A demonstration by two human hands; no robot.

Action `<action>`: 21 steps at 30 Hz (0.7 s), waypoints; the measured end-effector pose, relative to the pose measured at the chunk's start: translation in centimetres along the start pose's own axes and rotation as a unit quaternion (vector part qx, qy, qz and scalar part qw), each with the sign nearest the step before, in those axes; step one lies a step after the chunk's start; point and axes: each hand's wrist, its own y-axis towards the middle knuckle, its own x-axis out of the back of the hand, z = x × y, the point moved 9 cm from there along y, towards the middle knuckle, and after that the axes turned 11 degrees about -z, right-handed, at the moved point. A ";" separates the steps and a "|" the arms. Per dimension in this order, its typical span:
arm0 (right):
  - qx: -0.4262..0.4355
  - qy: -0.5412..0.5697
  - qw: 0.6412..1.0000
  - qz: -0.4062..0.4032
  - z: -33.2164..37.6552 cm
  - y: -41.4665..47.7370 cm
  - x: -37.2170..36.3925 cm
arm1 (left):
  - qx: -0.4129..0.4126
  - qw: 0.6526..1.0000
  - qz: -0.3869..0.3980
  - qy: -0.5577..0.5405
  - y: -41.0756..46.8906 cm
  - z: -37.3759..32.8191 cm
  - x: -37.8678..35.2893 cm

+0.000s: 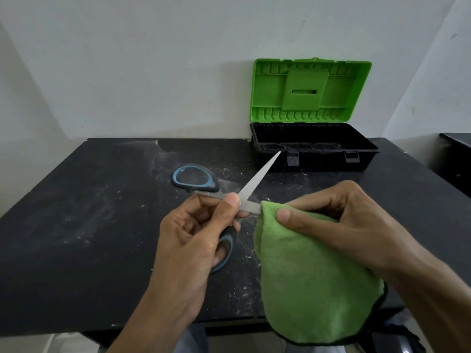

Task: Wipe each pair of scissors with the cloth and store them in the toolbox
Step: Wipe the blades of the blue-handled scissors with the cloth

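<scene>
Your left hand [188,240] grips the scissors [257,179] at the pivot, thumb pressed on the joint and fingers curled about the lower handle. The blades stand spread. One bare, smooth steel blade rises from your thumb up and to the right; the other runs right from the thumb into the cloth [305,281]. Your right hand [351,220] pinches that soft, nubby green cloth round the blade, thumb on top, and the rest hangs below your wrist with a dark hem. The second handle, a black oval loop lined in blue, juts beyond your left knuckles. Past the raised blade tip sits the toolbox [316,159], a black ribbed tray with its green lid [311,90] upright, on the dusty black table [89,200].
</scene>
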 end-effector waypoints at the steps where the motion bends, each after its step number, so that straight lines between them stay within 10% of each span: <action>1: 0.003 0.002 1.000 -0.008 0.0 0.1 -0.2 | -0.001 1.000 0.005 0.003 0.0 0.1 -0.4; 21: -0.013 0.041 0.999 -0.012 0.3 0.5 0.1 | 0.006 0.998 -0.029 -0.057 0.2 -0.7 0.9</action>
